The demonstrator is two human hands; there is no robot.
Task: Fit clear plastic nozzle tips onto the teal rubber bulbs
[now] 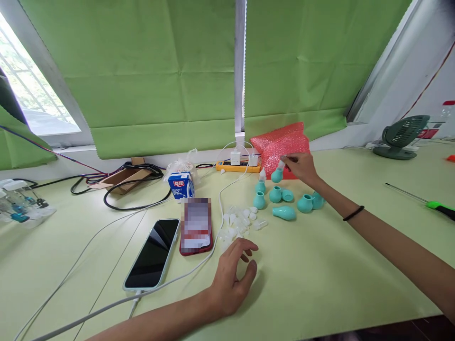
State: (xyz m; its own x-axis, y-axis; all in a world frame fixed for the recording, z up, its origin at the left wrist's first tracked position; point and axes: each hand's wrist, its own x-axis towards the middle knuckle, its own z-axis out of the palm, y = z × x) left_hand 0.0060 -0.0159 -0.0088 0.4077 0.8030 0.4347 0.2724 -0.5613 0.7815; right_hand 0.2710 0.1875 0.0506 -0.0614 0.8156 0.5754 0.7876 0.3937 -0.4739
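My right hand [300, 168] reaches far across the table and pinches the clear tip of a teal rubber bulb [277, 175], held just above the table in front of a red bubble-wrap bag [280, 147]. Several more teal bulbs [284, 201] stand or lie beside it. My left hand [232, 272] rests near the table's front, fingers curled loosely and apart, holding nothing, just below a pile of clear plastic tips [240, 220].
Two phones lie left of centre: a black-screened one [152, 253] on a white cable and a red one [196, 226]. Behind are a milk carton [181, 185], a yellow power strip [238, 166], a cardboard box, black cables. A green fan [401, 137] and screwdriver [426, 202] sit right.
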